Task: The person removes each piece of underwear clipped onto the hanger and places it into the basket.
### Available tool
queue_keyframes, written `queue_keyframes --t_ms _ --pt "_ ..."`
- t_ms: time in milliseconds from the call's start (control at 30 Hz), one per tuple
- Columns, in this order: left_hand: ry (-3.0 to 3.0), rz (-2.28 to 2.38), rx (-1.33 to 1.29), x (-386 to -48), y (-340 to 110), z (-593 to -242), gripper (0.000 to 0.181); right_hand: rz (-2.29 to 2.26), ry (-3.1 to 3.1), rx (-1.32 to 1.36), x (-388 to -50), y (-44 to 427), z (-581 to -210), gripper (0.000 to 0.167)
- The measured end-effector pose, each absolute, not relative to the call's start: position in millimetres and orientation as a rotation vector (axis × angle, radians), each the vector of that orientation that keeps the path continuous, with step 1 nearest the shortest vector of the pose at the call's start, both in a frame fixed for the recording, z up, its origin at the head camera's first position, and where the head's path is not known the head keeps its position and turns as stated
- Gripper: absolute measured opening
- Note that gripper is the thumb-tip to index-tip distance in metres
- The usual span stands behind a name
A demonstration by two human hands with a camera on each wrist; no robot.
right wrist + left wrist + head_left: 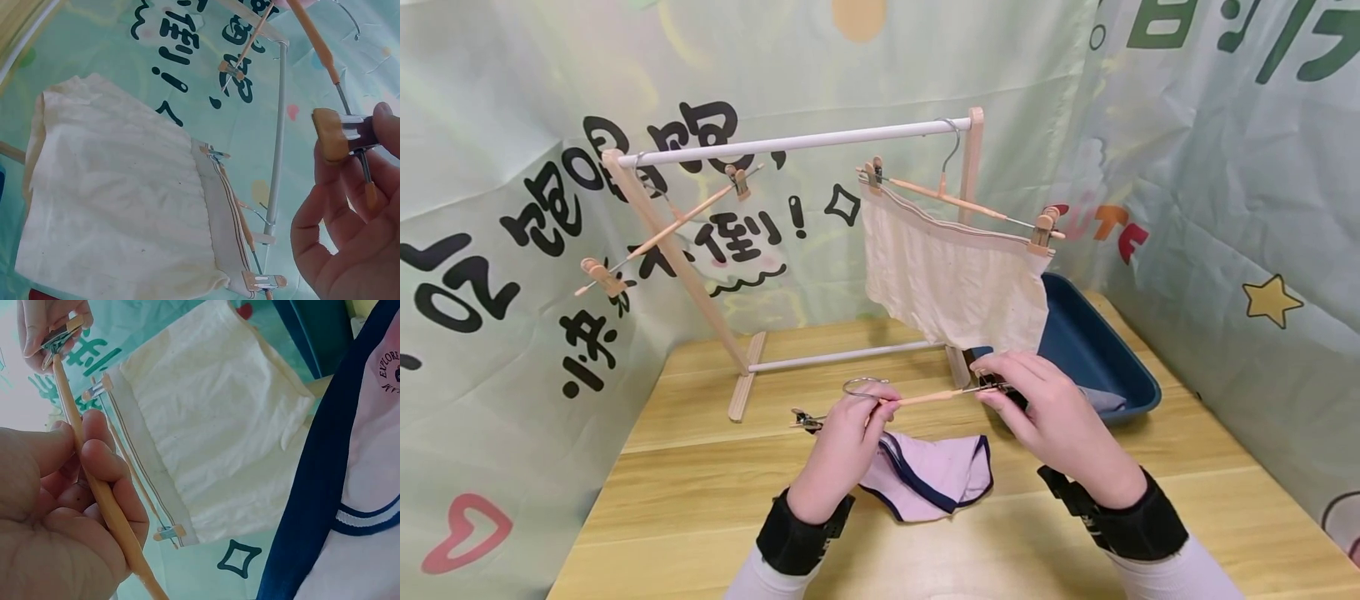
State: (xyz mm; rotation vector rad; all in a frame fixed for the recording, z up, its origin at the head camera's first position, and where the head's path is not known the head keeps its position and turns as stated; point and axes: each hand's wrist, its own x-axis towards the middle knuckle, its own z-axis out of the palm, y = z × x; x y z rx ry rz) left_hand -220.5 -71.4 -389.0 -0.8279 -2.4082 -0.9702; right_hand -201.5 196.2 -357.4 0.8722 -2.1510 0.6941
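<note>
In the head view my left hand (846, 437) grips the wooden bar of a clip hanger (928, 398) near its metal hook (859, 385). My right hand (1056, 417) pinches the clip at the hanger's right end; this wooden-padded clip (331, 134) shows close up in the right wrist view, with the thumb at its metal side. On the table below the hanger lies a pink garment (958, 458) with navy trim, partly covered by my left hand. Printed lettering on the garment shows in the left wrist view. The hanger's left clip (807, 420) sticks out beyond my left hand.
A wooden rack (692, 283) with a white rail (805, 143) stands behind. From it hang a cream cloth garment (955, 267), clipped at both upper corners, and a bare hanger (677, 223). A blue basin (1093, 333) at the right holds grey cloth (1101, 400). Printed curtains surround the wooden table (685, 483).
</note>
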Motion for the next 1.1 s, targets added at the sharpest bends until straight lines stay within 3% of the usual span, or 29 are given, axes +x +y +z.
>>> queue_keyframes --t_ms 167,467,767,1100 --pt "-2.42 -0.964 -0.812 -219.4 -71.0 -388.8 0.011 0.707 -2.189 0.856 -201.7 196.6 -358.0 0.03" --pt "-2.406 -0.934 -0.798 -220.5 -69.8 -392.1 0.011 0.649 -2.107 0.832 -200.5 189.7 -357.4 0.053" --pt "-2.392 -0.925 -0.827 -221.2 -66.6 -394.6 0.009 0.57 -1.746 1.04 -191.2 157.9 -359.8 0.03" --pt "-2.426 -0.959 -0.842 -216.7 -63.9 -394.4 0.016 0.508 -1.924 1.138 -191.4 139.1 -382.5 0.031"
